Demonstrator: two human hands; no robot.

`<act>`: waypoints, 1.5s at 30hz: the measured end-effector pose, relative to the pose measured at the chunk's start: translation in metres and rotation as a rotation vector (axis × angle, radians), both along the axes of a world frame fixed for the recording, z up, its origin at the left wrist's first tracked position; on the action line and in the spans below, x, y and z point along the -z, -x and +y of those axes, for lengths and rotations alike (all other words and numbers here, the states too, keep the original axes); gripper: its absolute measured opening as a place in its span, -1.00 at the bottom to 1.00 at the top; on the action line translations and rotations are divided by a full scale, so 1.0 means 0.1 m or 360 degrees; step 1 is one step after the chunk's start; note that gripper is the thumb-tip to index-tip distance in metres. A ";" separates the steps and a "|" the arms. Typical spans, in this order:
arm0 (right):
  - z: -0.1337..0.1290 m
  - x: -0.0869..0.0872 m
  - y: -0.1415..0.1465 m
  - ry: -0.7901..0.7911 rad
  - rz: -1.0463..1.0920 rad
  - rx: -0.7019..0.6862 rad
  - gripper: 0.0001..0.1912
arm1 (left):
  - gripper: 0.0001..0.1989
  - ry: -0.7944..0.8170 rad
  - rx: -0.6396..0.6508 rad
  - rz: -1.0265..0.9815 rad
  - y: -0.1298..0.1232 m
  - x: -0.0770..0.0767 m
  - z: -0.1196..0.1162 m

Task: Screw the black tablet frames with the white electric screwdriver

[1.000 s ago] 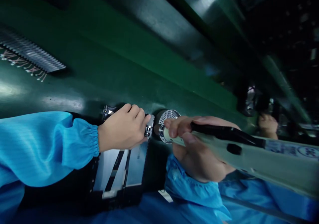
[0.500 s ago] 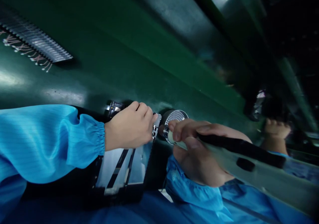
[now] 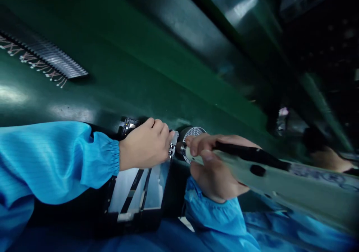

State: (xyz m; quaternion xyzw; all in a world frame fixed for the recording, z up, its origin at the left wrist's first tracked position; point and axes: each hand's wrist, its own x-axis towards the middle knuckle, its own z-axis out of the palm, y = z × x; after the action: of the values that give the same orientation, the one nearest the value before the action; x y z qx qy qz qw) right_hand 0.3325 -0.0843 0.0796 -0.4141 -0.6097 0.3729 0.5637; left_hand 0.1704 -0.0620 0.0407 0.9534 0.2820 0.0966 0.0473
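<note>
An opened, flat electronic device (image 3: pixel 155 192) lies low in the middle, with pale panels, dark strips and small metal parts at its upper end. My left hand (image 3: pixel 147 143) is curled over that upper end, its fingers closed on the edge; the fingertips are partly hidden. My right hand (image 3: pixel 213 169) is wrapped round a pale green electric screwdriver (image 3: pixel 269 175) with a black lever. The screwdriver points left, its tip end near the device's upper right corner; whether it touches cannot be seen. Behind my right fingers stands a round metal container (image 3: pixel 196 131) with a perforated top.
On the green work surface (image 3: pixel 134 80), a row of thin parts with wire leads (image 3: pixel 60 63) lies at the upper left. A long metal rail (image 3: pixel 193 24) runs across the back. Another person's hand (image 3: pixel 327 158) shows at the right, near a small shiny object (image 3: pixel 282 119).
The view has shifted slightly. My right hand and the screwdriver sit a little further left, while my left hand stays on the device. The other person's hand has moved right and down.
</note>
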 end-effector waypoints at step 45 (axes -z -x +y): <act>0.20 0.16 -0.84 -0.0031 0.0313 0.0341 -0.73 | -0.60 -0.0158 0.0593 -0.0004 0.16 -0.17 -1.05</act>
State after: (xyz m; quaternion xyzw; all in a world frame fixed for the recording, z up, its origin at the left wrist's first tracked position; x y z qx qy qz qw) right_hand 0.4162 -0.0646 0.0632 -0.4327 -0.5074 0.3434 0.6613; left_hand 0.1540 -0.1668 0.0577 0.9901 0.0955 0.1010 0.0175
